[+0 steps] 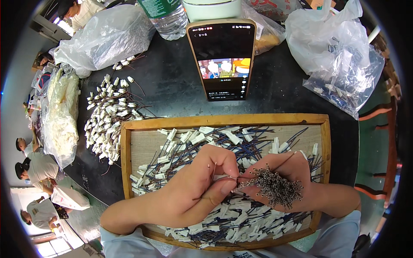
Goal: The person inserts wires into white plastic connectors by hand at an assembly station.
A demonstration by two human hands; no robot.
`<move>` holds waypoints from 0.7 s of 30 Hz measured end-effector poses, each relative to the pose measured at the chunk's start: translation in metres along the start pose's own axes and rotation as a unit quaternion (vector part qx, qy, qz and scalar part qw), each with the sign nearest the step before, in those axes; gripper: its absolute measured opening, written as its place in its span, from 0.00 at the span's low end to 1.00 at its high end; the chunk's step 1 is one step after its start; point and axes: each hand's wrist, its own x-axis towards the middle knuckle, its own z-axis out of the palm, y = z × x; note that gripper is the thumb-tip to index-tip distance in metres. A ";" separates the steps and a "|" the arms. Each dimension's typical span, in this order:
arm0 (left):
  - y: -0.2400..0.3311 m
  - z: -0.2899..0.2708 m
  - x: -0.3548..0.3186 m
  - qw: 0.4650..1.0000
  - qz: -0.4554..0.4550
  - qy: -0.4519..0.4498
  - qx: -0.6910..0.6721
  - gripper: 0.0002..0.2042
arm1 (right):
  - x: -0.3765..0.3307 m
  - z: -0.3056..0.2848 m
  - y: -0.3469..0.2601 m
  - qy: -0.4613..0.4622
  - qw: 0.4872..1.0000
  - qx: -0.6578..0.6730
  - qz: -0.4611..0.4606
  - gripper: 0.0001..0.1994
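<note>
Over the near edge of the wooden tray (pixel 127 163) full of white-plug wire leads (pixel 202 138), the right hand (pixel 297 180) should stay closed steadily around its bundle of small dark tubes (pixel 275 188), while the left hand (pixel 193 189), pinching one thin wire (pixel 214 171), aims it straight into a tube.

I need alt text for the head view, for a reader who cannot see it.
Two bare hands meet over a wooden tray of white-plugged wires: the left hand pinches one wire, the right hand holds a bundle of small tubes. Behind the tray, a phone leans upright on a dark table among plastic bags.
</note>
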 end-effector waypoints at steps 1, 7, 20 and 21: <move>0.001 0.001 0.000 1.000 -0.008 0.006 -0.012 0.08 | 0.001 0.000 0.000 0.014 1.000 0.015 0.003 0.07; -0.002 -0.008 -0.003 0.991 0.036 0.123 -0.040 0.07 | -0.004 0.001 -0.004 0.136 0.989 -0.045 0.024 0.12; -0.016 -0.074 0.013 0.896 -0.074 0.194 -0.392 0.13 | 0.004 0.004 -0.011 0.108 0.979 0.121 0.122 0.12; -0.013 -0.065 0.018 0.878 -0.075 0.269 -0.388 0.14 | 0.004 0.003 -0.011 0.107 0.979 0.122 0.122 0.12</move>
